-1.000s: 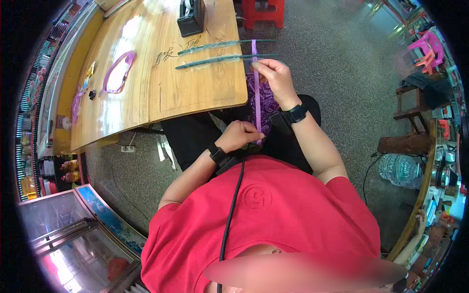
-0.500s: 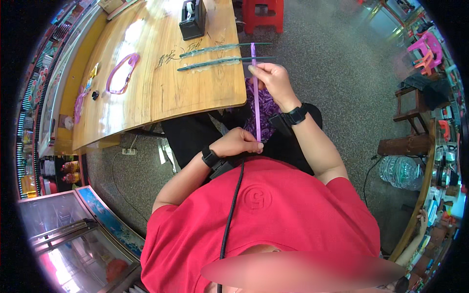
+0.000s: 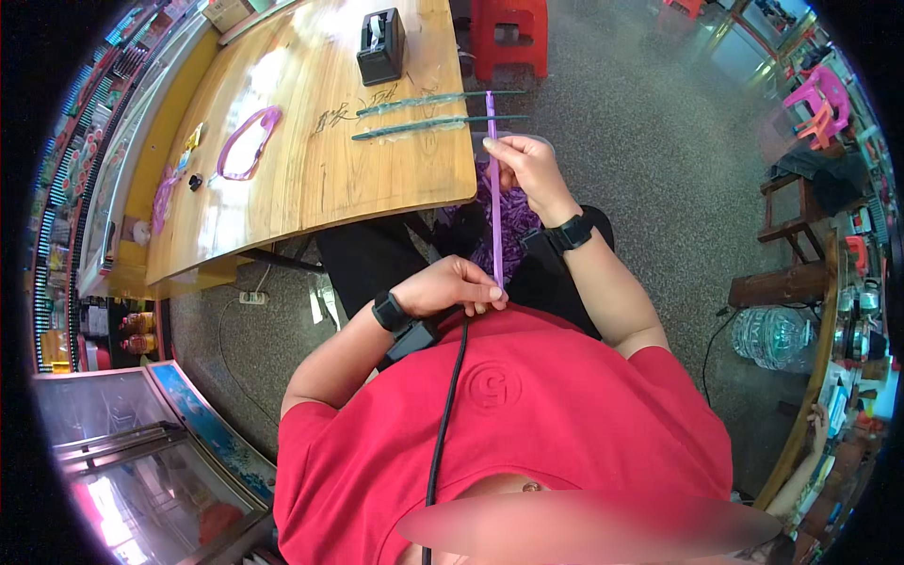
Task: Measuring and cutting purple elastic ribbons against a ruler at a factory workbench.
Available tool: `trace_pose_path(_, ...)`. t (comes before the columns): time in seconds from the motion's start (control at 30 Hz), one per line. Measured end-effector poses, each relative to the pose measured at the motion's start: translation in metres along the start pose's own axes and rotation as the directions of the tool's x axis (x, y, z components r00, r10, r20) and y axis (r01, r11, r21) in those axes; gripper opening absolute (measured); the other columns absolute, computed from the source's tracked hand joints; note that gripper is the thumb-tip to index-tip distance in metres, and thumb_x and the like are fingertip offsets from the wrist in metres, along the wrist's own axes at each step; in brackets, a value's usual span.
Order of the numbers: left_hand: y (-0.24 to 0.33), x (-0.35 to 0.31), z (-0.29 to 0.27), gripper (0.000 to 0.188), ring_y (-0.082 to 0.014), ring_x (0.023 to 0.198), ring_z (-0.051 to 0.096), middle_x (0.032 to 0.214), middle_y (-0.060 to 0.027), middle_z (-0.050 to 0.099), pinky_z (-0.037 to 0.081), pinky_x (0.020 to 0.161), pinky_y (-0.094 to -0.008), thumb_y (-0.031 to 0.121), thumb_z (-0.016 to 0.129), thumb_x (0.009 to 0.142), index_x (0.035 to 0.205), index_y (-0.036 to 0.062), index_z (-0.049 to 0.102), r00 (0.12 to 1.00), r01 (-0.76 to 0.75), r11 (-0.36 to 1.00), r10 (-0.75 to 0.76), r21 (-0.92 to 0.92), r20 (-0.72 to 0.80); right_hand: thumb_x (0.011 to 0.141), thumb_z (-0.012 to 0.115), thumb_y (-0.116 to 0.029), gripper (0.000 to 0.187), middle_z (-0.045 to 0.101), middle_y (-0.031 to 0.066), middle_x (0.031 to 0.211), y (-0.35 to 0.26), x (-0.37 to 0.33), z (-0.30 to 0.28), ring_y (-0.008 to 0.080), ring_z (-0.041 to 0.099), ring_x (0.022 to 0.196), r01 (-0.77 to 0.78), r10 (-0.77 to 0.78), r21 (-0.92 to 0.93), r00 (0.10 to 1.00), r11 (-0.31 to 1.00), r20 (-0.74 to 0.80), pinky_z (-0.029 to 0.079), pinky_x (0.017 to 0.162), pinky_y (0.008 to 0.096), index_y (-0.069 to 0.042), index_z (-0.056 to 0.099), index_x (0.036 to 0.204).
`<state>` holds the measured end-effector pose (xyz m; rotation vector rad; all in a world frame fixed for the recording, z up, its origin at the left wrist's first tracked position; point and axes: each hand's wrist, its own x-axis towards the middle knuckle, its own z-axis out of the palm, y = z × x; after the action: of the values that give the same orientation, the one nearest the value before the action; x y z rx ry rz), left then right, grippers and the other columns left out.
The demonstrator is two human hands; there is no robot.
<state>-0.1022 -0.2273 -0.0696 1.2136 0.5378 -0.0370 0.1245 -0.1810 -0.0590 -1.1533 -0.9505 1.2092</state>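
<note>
A narrow purple ribbon (image 3: 496,215) runs taut from the table's right edge toward my body. Its far end meets two thin dark green sticks (image 3: 414,127), which are fixed to the tabletop with clear tape and jut past the edge. My right hand (image 3: 532,169) pinches the ribbon just below the sticks. Close to my red shirt, my left hand (image 3: 461,285) pinches its near end between thumb and fingers. Below the ribbon, a bundle of purple strips (image 3: 516,226) lies at my lap, partly hidden by my right hand and the table.
On the wooden table (image 3: 311,198) stand a black tape dispenser (image 3: 380,47) and a looped purple ribbon (image 3: 247,143). A small black object (image 3: 195,182) lies farther left. Beyond the table is a red stool (image 3: 509,40). A large clear bottle (image 3: 772,336) rests on the floor at right.
Both hands keep their pinch on the ribbon. My left hand has shifted slightly down toward my shirt; the table and its things appear a little lower and farther right.
</note>
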Motion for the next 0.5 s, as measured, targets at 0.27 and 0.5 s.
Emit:
trace_pose_path(0.27,0.02,-0.017,0.016,0.026,-0.0249,0.095,0.069,0.104,-0.0131,0.073,0.054,0.086,-0.0339,0.014,0.075,0.088,0.112,0.0025,0.072,0.846,-0.492,0.668,0.518,0.559,0.125,0.092,0.071,-0.025,0.022,0.067,0.0013,0.069,-0.005,-0.003,-0.003,0.0047,0.055,0.053,0.049,-0.052,-0.098,0.998,0.994,-0.034,0.041,0.049,0.0191,-0.003,0.072,0.088)
trace_pose_path(0.5,0.026,-0.019,0.013,0.036,-0.0284,0.105,0.067,0.115,-0.0155,0.07,0.052,0.093,-0.0367,0.015,0.072,0.09,0.123,0.0023,0.067,0.843,-0.531,0.674,0.483,0.513,0.238,0.093,0.069,-0.022,0.022,0.067,0.0024,0.069,-0.027,-0.028,-0.021,0.0055,0.058,0.057,0.136,-0.16,-0.336,0.986,0.932,-0.046,0.046,0.053,0.0227,-0.004,0.073,0.106)
